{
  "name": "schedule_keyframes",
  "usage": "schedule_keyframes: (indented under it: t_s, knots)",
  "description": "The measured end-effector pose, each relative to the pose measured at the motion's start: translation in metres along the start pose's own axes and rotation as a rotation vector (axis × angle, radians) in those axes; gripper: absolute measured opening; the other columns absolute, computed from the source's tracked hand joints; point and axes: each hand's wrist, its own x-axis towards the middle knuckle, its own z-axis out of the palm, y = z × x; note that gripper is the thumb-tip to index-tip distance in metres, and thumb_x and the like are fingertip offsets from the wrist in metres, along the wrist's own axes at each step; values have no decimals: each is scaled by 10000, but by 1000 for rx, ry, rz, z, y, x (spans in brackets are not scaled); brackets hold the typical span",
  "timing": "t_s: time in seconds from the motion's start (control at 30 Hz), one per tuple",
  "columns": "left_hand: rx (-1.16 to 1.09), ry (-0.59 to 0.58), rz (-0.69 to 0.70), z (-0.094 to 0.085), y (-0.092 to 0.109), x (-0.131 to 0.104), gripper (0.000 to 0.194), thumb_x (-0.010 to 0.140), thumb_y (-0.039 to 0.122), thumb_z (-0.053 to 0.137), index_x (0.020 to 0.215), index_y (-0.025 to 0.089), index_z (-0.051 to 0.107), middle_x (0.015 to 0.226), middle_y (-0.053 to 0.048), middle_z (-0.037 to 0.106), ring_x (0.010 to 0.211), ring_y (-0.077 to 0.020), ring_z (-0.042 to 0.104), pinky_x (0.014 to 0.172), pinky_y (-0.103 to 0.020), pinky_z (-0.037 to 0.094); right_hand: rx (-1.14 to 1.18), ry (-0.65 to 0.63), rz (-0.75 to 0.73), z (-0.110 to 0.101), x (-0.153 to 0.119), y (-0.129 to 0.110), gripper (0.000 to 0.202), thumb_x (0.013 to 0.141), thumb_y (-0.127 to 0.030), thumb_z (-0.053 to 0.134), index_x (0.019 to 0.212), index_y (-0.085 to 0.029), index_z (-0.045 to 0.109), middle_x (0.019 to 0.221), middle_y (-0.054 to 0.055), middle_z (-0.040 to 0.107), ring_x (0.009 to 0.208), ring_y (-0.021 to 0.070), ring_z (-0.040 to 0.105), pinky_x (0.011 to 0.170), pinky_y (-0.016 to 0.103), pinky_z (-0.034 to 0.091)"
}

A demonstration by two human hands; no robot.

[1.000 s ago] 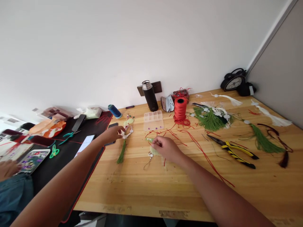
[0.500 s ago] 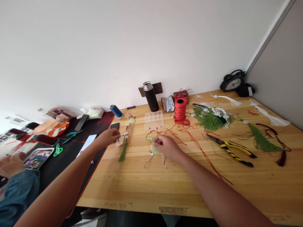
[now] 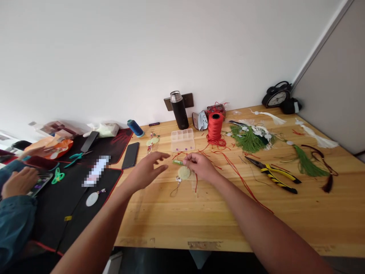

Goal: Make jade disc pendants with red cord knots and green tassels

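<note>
My right hand (image 3: 198, 166) pinches a small green piece with pale marks (image 3: 178, 162) between thumb and fingertips, low over the table. Below the fingertips lies a round pale-green pendant (image 3: 184, 173); its thin cord loop (image 3: 174, 191) with small beads points toward me. My left hand (image 3: 149, 170) hovers left of it, empty, thumb and fingers apart. Behind that hand rest pale-green discs (image 3: 152, 141) on a beaded cord. A clear compartment box (image 3: 183, 140) holding a few purple beads sits beyond both hands. Red cord pieces (image 3: 208, 154) lie around the right hand.
Red cord spool (image 3: 215, 127), black flask (image 3: 179, 112) and blue thread spool (image 3: 135, 128) stand at the back. Yellow-black pliers (image 3: 273, 177) and green tassels (image 3: 248, 138) lie right. At left are a phone (image 3: 130, 155) and a co-worker's hands (image 3: 21, 180) over a black mat.
My left hand has moved right from beside the green tassel, which is now hidden from view. The small clear item near its fingers no longer shows. My right hand keeps its pinch; the view has shifted.
</note>
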Motion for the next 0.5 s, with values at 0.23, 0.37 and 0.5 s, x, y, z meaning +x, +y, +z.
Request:
schedule_keyframes:
  t_s: [0.23,0.37,0.5]
  knots:
    - [-108,136,197,60,8,34,225,964,360,657,1131,252,763,1205,-96,781,1206,-298,669,1083,-464,503,100,-29,32,-3,1,-3,371,832,-547,783,902,-202,667,637,-61,502,544,109,385,519,257,295]
    - [-275,133,101,67,-2,34,216,970,422,667,906,229,739,926,-46,782,930,-244,704,911,-382,529,106,-23,37,-3,1,-2,372,843,-544,794,905,-202,664,629,-64,505,538,104,389,515,253,293]
    - [-483,156,67,61,-4,31,331,960,529,702,894,206,732,833,-34,762,815,-204,682,828,-339,520,83,-22,14,-2,1,0,369,839,-542,804,900,-203,671,636,-63,501,553,108,414,522,255,317]
